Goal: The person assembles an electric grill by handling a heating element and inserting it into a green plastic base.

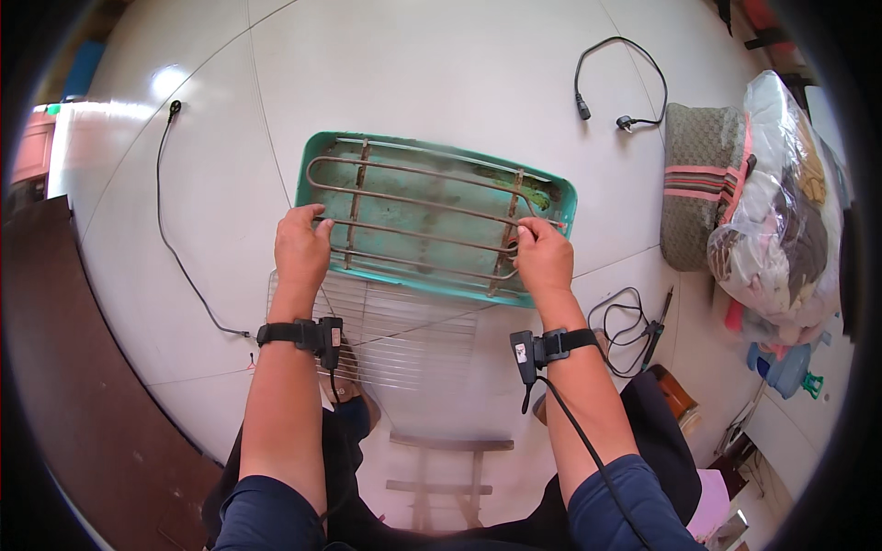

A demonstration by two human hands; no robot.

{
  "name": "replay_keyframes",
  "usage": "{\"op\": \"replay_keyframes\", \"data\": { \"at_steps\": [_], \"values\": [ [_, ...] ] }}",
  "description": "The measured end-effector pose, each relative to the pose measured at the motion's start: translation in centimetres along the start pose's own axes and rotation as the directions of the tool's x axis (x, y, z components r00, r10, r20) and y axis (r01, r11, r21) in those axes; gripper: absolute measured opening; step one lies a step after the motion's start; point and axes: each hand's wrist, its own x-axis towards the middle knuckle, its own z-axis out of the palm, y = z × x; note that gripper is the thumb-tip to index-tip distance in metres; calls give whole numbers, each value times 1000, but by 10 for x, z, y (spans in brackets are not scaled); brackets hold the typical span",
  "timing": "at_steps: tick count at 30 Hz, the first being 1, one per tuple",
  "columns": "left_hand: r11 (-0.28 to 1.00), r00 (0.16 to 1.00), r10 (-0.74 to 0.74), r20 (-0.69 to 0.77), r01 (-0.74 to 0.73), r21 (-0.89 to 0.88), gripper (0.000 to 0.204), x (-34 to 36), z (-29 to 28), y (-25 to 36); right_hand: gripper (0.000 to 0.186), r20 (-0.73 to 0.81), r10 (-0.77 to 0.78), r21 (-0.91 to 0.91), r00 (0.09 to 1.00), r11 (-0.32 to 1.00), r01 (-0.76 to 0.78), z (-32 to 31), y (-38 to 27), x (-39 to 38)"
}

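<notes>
A heating element [423,234], a long brown metal tube bent into several loops, lies across a green rectangular tray [317,151]. Two rusty cross strips run under the loops, and the tray's floor looks stained. My left hand [303,246] pinches the element near its left edge, thumb and fingertips together. At the opposite side, my right hand [544,257] grips its right end between thumb and fingers. Partly below the tray, a wire rack [395,344] appears blurred on the floor, close to my left wrist.
Left on the tiled floor runs a black cable [163,197]; a power cord [663,87] lies far right. A soldering iron [654,342] with coiled lead rests right of my forearm. Stuffed bags [703,184] stand at right, a brown wooden panel [83,395] at left.
</notes>
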Motion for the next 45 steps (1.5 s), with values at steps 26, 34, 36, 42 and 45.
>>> {"op": "replay_keyframes", "data": {
  "at_steps": [26, 34, 36, 42, 45],
  "values": [
    [507, 805, -586, -90, 278, -816, 22, 30, -65, 6, 23, 101, -60, 87, 993, 995, 52, -44, -24, 6],
    [482, 882, -440, -168, 74, -873, 23, 33, -137, 84, 28, -46, -128, 64, 991, 989, 131, -167, -73, 23],
    [490, 901, -385, -201, 15, -871, 23, 29, -162, 103, 28, -86, -192, 52, 978, 979, 197, -199, -88, 11],
    [566, 931, -224, -287, -116, -816, 23, -14, -250, 171, 30, -183, -310, 81, 933, 941, 329, -275, -127, -58],
    [584, 949, -89, -302, -196, -788, 24, -52, -282, 197, 30, -218, -393, 69, 893, 907, 416, -299, -140, -100]
  ]
}}
